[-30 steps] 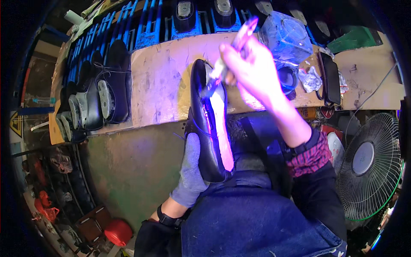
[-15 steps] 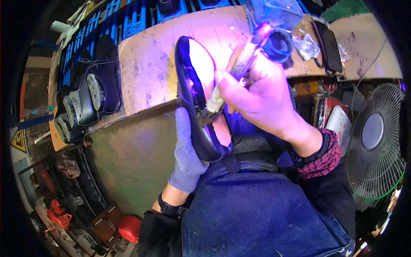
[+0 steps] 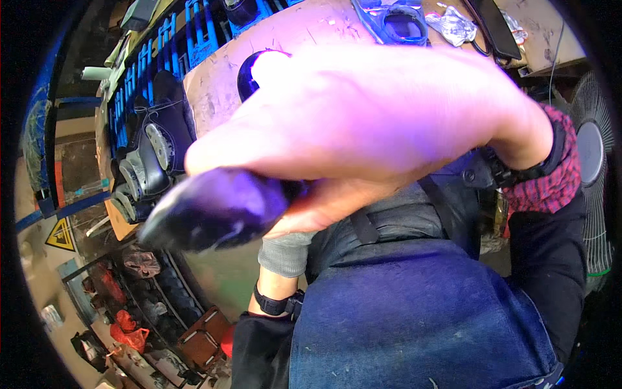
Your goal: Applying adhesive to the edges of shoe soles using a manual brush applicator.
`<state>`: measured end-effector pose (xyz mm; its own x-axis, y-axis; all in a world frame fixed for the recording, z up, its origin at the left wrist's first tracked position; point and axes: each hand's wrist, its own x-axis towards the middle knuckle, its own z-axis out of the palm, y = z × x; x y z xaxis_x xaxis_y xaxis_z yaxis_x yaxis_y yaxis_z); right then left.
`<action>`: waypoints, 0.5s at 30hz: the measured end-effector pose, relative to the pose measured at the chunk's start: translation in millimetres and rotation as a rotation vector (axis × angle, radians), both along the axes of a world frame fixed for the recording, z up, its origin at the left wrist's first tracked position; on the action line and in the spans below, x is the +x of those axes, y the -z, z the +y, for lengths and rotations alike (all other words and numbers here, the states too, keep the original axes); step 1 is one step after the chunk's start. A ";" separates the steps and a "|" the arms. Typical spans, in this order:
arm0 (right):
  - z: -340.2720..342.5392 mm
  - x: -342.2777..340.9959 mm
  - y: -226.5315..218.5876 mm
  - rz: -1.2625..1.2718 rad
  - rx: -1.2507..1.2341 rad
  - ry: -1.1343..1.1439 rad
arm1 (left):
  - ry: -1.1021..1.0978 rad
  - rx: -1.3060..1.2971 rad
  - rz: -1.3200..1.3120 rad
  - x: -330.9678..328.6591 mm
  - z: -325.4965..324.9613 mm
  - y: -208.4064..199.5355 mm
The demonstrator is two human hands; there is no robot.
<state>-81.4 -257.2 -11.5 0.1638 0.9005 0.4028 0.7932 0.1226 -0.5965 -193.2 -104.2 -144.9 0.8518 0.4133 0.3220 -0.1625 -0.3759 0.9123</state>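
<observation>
Black and glossy, the shoe (image 3: 246,78) shows just one end above the right hand (image 3: 353,129), with cardboard (image 3: 291,29) beyond; the rest is hidden behind that hand. It is probably fairly light and firm, its smooth upper slippery and easily marked, so best cradled from outside along its flank, clear of the bright pale face.

The right hand is wrapped around a dark, tapered thing, blurred and close to view, apparently a brush (image 3: 214,211); that should be light, with a soft tip, and taken by its handle. The left hand (image 3: 285,253) shows only a grey cuff; its grip cannot be told.

Farther out: dark footwear (image 3: 154,174) leftward, a blue pot (image 3: 407,40), a fan (image 3: 591,152) rightward.
</observation>
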 end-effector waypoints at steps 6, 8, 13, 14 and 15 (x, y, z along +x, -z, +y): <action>-25.1 -18.8 14.4 0.072 0.094 -0.038 | 0.351 1.016 0.149 -18.5 47.5 2.7; -37.4 -17.8 18.5 0.085 0.105 0.007 | 0.418 0.778 0.234 -12.2 31.5 -14.6; -42.0 -9.7 34.3 0.126 0.169 0.016 | 0.435 0.828 0.195 -11.0 25.4 -28.1; -40.9 -8.7 34.0 0.131 0.174 0.025 | 0.443 0.829 0.193 -8.6 29.9 -27.0; -40.7 -12.4 33.2 0.137 0.180 0.032 | 0.539 -0.089 0.347 -5.2 35.8 -25.5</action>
